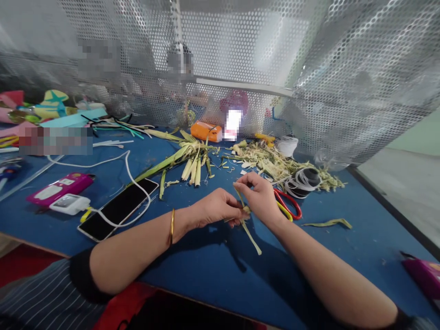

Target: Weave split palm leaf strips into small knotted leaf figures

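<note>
Pale green strips of dried leaf (252, 239) are gathered between my two hands above the blue table. My left hand (220, 206), with a gold bangle at the wrist, pinches the strips where they cross. Fingers of my right hand (257, 195) close on the upper end of one strip. A longer end hangs down toward the table, and a small knot-like lump shows between the hands. Red and yellow handled scissors (292, 204) lie just beyond my right wrist. Behind my hands rests a bundle of leaf stalks (192, 165).
A heap of leaf scraps (268, 158) and a spool of white cord (304, 182) stand at the back right. To the left lie a black phone (118, 211), a magenta device (60, 189) and a white cable (128, 162). An orange packet (206, 131) sits by the perforated sheet (233, 50).
</note>
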`<state>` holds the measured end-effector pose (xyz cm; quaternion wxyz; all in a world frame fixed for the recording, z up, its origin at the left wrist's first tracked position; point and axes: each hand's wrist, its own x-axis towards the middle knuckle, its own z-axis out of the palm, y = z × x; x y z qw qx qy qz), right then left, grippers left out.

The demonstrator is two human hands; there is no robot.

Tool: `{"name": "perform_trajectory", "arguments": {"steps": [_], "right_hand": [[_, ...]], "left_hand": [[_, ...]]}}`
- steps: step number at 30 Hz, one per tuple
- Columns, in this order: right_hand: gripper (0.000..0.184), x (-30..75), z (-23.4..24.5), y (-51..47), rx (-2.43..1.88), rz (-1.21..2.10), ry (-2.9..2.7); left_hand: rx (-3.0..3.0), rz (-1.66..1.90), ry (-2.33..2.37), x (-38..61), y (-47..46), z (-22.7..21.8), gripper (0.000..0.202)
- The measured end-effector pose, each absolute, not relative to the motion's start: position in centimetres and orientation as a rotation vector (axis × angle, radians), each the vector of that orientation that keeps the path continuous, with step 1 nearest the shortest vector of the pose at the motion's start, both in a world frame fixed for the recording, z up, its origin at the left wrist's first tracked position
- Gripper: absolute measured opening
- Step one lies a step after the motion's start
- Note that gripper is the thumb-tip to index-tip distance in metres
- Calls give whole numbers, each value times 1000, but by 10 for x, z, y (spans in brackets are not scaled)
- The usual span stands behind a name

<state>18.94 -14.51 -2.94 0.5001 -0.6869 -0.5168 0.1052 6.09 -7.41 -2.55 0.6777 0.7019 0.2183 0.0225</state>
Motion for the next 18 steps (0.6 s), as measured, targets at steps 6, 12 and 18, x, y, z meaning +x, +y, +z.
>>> {"name": "perform_trajectory", "arguments": {"steps": [6,12,18], "right_hand": [[17,203,-33,-143,-1631,105,-1206],[36,227,-26,-142,-1595,459,-790],[38,209,-32,-142,-1377,1064,-663]], "left_hand": [[1575,160,559,62,-75,-19,22],[1366,383,659,65,-63,-23,23],[1358,323,637,65,-61,-33,20]]}}
